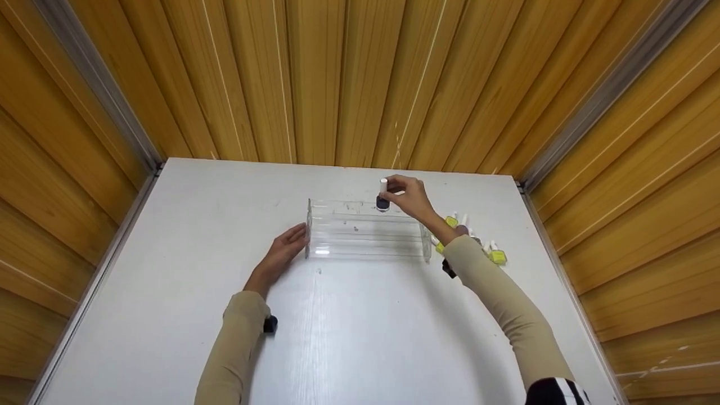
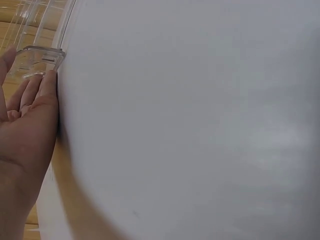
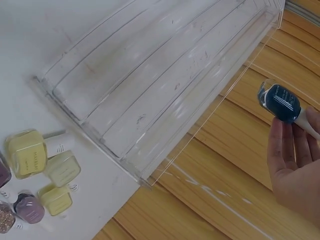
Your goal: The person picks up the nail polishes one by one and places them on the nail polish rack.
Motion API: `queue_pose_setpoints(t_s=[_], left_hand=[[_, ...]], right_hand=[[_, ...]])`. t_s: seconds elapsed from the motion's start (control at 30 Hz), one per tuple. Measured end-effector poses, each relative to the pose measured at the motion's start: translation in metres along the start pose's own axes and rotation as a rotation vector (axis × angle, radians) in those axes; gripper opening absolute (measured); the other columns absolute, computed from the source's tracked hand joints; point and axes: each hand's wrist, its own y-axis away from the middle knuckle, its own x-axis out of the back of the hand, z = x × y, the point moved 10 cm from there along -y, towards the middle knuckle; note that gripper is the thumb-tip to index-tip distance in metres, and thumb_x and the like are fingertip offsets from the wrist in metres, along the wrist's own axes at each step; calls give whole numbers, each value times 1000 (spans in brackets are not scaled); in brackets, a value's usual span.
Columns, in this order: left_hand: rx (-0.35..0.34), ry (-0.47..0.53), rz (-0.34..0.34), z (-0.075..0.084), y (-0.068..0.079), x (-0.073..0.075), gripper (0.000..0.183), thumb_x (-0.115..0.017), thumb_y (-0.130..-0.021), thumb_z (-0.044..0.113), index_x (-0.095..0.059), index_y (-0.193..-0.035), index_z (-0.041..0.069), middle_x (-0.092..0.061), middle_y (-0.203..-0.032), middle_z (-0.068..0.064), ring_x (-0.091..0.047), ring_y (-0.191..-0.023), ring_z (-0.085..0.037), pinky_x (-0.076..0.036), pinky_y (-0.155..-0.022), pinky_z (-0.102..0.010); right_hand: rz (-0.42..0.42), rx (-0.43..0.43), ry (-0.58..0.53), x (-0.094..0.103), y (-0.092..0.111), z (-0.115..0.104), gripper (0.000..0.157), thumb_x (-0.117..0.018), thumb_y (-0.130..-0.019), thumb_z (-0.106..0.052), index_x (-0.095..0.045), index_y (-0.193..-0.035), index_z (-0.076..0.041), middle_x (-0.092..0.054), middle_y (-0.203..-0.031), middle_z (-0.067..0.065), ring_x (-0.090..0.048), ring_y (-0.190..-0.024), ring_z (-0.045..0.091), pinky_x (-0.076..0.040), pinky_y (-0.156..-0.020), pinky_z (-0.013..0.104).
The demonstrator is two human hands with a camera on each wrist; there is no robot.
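Observation:
A clear tiered rack (image 1: 365, 239) stands on the white table. My left hand (image 1: 283, 249) rests on its left end, with the fingers extended against the clear side panel (image 2: 42, 52). Between thumb and fingers, my right hand (image 1: 410, 198) pinches a nail polish bottle (image 1: 383, 202) by its white cap. The bottle is upright over the rack's back right part. In the right wrist view the polish in the bottle (image 3: 283, 103) looks dark teal. Nothing stands on the rack's steps (image 3: 145, 85).
Several nail polish bottles lie in a group right of the rack, partly hidden by my right forearm in the head view. Among them are a yellow bottle (image 3: 27, 154) and a mauve bottle (image 3: 30, 209). Wood-patterned walls (image 1: 315, 84) border the table (image 1: 360, 332).

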Motion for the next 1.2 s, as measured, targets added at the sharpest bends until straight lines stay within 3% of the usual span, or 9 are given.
queue_pose_setpoints(t_s=[0.13,0.43,0.77,1.07,1.2], left_hand=[[5,16,14,0,0,-1,62,-62,-104,23,-35,-159,12,-36,-166,-10,-30,-156,-26,-24,-131,-39],[27,27,19,-6,0,-1,63,-62,-104,23,-34,-159,13,-36,-166,-8,-30,-156,-25,-26,-130,-36],[12,36,22,-1,-2,0,64,-62,-104,26,-34,-159,12,-37,-165,-9,-32,-155,-25,-25,-130,-38],[5,31,12,-2,-2,0,65,-62,-104,25,-33,-159,11,-35,-166,-10,-30,-156,-26,-25,-131,-39],[11,34,19,-2,-1,1,64,-62,-104,25,-34,-159,12,-35,-166,-10,-30,-156,-26,-25,-131,-38]], right_hand=[[13,5,-17,-7,-5,-3,29,-78,-89,-3,-72,-116,6,-77,-104,22,-75,-96,34,-64,-84,31],[5,10,-46,-34,-11,-8,30,-79,-87,-1,-72,-116,6,-76,-106,23,-75,-99,37,-63,-91,45],[65,15,-119,-55,-19,-15,28,-77,-88,2,-72,-115,6,-75,-109,25,-73,-103,37,-64,-92,39],[90,-1,-126,-68,-24,-12,27,-78,-87,0,-73,-113,6,-76,-107,23,-74,-101,36,-61,-95,47],[95,4,-130,-78,-25,-10,28,-79,-87,-2,-73,-113,5,-76,-107,22,-74,-101,35,-62,-93,43]])
